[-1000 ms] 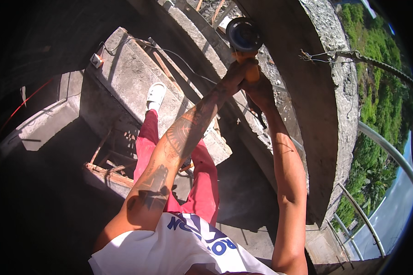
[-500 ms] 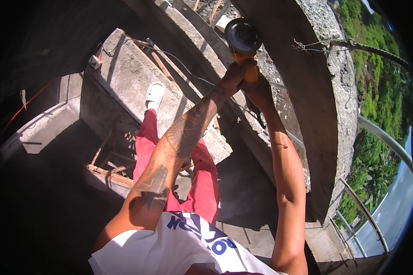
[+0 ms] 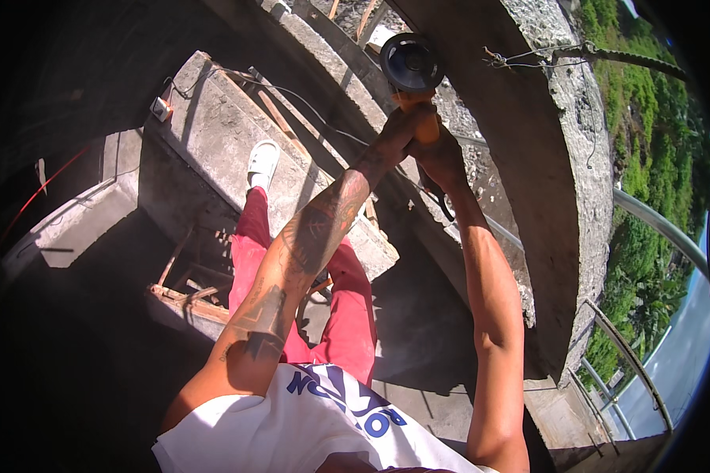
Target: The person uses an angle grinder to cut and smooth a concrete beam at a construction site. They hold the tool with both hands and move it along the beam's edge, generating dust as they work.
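Both my arms reach out to an orange angle grinder (image 3: 427, 128) at the top middle. Its dark round disc (image 3: 412, 63) points away from me, close to the side of a curved concrete beam (image 3: 521, 150); whether they touch I cannot tell. My left hand (image 3: 400, 130) is closed round the front part of the tool, just behind the disc. Further back, my right hand (image 3: 442, 160) grips its body. The hands nearly touch, and some of their fingers are hidden. A dark cord loop (image 3: 447, 206) hangs below my right hand.
My foot in a white clog (image 3: 263, 162) stands on a concrete slab (image 3: 205, 118). A thin cable (image 3: 315, 114) crosses it toward a small outlet box (image 3: 162, 109). Wooden formwork (image 3: 189, 303) lies lower left. Wire-tied rebar (image 3: 635, 61) juts out right, near a metal railing (image 3: 663, 225).
The grinder and both hands have shifted slightly left in view. The concrete beam and rebar at the right have also moved a little left. Both hands keep their grip.
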